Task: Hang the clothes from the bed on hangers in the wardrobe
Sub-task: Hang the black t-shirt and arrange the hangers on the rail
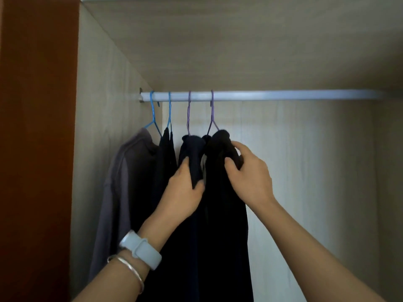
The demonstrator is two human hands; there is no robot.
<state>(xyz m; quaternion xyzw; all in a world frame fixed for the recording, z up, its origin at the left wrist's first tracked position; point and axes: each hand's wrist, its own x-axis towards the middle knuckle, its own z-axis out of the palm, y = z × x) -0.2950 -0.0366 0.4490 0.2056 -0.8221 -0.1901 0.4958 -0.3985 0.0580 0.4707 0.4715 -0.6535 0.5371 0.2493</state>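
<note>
A white rail [283, 95] runs across the wardrobe. At its left end hang two blue hangers [153, 115] and two purple hangers [212, 115]. A grey garment [122, 184] hangs leftmost, then a dark one [166, 153], then a navy garment [193, 153], then a black garment [222, 192] on the rightmost purple hanger. My left hand [185, 192] pinches the navy garment's fabric below its shoulder. My right hand [248, 171] grips the black garment's right shoulder near the top.
The rail to the right of the black garment carries nothing. The wardrobe's pale side wall [98, 105] is close on the left, with a reddish-brown door panel [37, 149] beyond it. A shelf board [239, 40] lies just above the rail.
</note>
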